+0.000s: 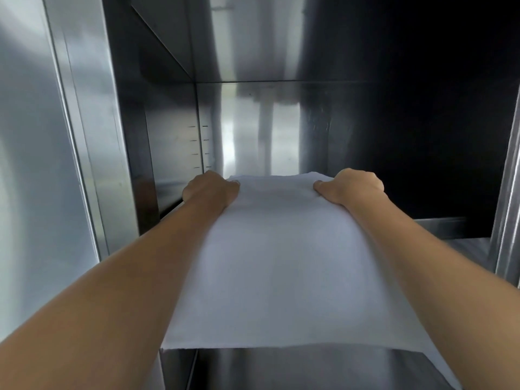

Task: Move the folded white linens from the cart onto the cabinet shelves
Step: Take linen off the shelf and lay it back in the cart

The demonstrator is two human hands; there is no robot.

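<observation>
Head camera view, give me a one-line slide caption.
Both hands, left and right, hold a folded white linen by its far corners inside a stainless steel cabinet.

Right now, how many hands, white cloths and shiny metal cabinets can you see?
Hands: 2, the left hand and the right hand, each gripping the cloth
White folded linen: 1
Metal cabinet: 1
Total: 4

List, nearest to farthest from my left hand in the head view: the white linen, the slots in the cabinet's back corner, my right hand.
1. White linen: gripped by the left hand at its far left edge.
2. Slots: just above and behind that hand.
3. Right hand: across the linen, gripping its right edge.
</observation>
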